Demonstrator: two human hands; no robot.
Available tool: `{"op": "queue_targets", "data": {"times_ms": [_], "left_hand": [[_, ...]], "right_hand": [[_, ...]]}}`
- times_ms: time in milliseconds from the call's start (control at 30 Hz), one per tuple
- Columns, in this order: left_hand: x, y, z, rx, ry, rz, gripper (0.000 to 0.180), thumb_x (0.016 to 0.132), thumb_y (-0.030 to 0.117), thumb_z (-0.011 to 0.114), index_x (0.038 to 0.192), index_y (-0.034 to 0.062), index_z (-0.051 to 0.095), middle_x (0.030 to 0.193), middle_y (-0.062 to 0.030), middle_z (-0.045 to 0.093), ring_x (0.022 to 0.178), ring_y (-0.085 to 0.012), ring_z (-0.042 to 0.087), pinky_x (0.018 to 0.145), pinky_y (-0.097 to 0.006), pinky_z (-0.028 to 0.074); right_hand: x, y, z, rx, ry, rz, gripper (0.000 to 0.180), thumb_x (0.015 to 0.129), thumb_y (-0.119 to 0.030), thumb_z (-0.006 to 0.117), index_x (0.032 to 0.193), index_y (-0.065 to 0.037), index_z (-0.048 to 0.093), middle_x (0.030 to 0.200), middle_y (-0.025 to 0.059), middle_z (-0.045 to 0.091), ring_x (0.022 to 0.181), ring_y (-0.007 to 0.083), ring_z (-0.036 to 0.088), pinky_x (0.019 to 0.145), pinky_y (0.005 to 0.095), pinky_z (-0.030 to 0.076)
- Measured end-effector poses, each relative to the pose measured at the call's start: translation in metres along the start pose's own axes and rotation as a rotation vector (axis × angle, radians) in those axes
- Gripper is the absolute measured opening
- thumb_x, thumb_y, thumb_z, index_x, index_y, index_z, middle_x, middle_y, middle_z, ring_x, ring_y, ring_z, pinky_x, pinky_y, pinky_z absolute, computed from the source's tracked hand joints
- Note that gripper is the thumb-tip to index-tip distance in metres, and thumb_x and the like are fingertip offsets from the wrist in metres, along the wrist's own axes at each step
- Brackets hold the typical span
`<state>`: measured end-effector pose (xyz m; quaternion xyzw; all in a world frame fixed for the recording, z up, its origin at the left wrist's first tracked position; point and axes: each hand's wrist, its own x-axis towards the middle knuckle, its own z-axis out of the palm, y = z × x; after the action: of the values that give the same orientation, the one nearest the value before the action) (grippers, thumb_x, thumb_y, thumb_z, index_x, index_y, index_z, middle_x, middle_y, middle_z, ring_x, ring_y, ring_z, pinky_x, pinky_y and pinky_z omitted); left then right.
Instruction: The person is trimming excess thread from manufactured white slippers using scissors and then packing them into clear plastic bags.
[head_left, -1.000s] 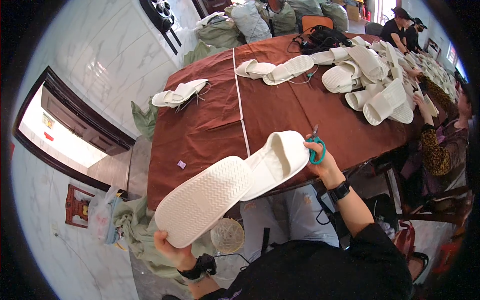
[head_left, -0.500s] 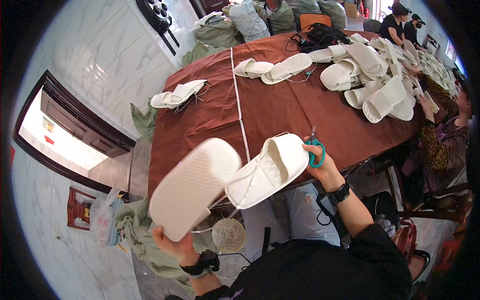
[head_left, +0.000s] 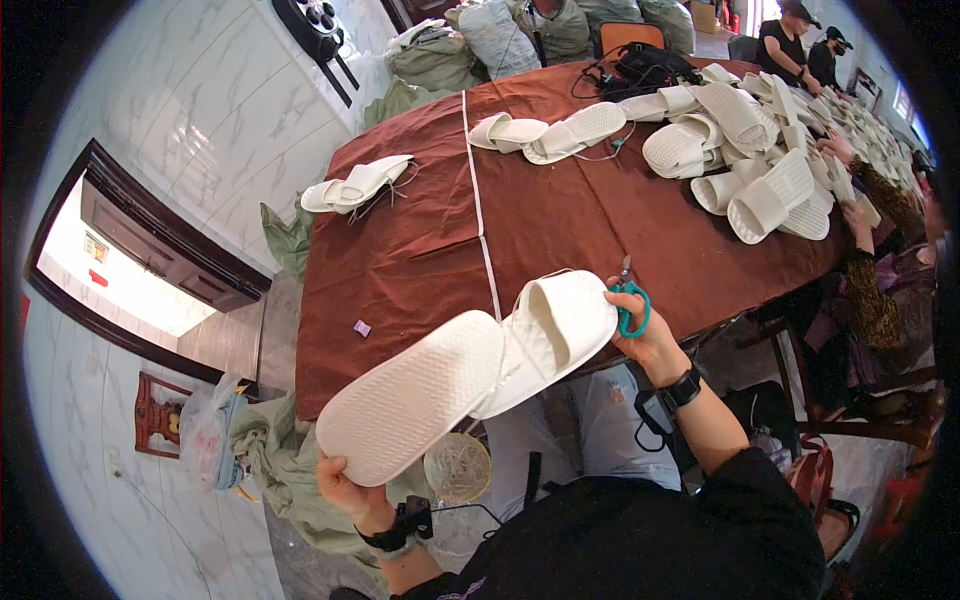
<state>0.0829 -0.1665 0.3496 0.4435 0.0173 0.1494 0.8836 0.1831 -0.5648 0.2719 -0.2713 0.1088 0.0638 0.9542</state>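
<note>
My left hand (head_left: 352, 490) grips one end of a white slipper (head_left: 410, 395), its textured sole turned up toward me. My right hand (head_left: 645, 320) is closed around the edge of a second white slipper (head_left: 565, 345), whose strap and opening face me. The same hand also holds small scissors (head_left: 634, 308) with teal handles, blades pointing away over the table. Both slippers meet in front of me at the table's near edge. A thin cord runs along the second slipper by its strap.
A brown cloth (head_left: 400, 250) with a white strip (head_left: 474, 190) covers the table. More slippers (head_left: 575, 135) lie at the back, with a large pile (head_left: 770, 190) at right, where a co-worker's hand (head_left: 858, 215) reaches in. A small purple piece (head_left: 362, 328) lies on the cloth.
The left slipper has come down and toward the right, and its far end now meets the other slipper. This uncovers the small purple piece. My right hand has hardly moved.
</note>
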Motion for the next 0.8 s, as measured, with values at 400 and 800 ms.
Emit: {"op": "queue_targets", "data": {"times_ms": [400, 800], "left_hand": [[-0.002, -0.022, 0.013, 0.020, -0.038, -0.165, 0.053, 0.070, 0.011, 0.045, 0.122, -0.0046, 0.046, 0.118, -0.0173, 0.055, 0.111, -0.0304, 0.054, 0.098, -0.041, 0.041], [-0.007, -0.050, 0.027, 0.369, -0.181, -0.280, 0.057, 0.075, 0.010, 0.045, 0.130, -0.0045, 0.037, 0.127, -0.0150, 0.048, 0.118, -0.0246, 0.046, 0.101, -0.035, 0.034]], "right_hand": [[-0.009, 0.007, 0.004, 0.088, -0.015, -0.005, 0.025, 0.081, -0.003, 0.064, 0.102, -0.011, 0.053, 0.099, 0.0079, 0.063, 0.091, 0.0218, 0.064, 0.076, 0.0352, 0.054], [-0.031, 0.030, 0.001, 0.097, -0.164, 0.053, 0.027, 0.086, -0.020, 0.065, 0.109, -0.015, 0.052, 0.108, 0.0022, 0.060, 0.102, 0.0179, 0.059, 0.087, 0.0342, 0.049]]}}
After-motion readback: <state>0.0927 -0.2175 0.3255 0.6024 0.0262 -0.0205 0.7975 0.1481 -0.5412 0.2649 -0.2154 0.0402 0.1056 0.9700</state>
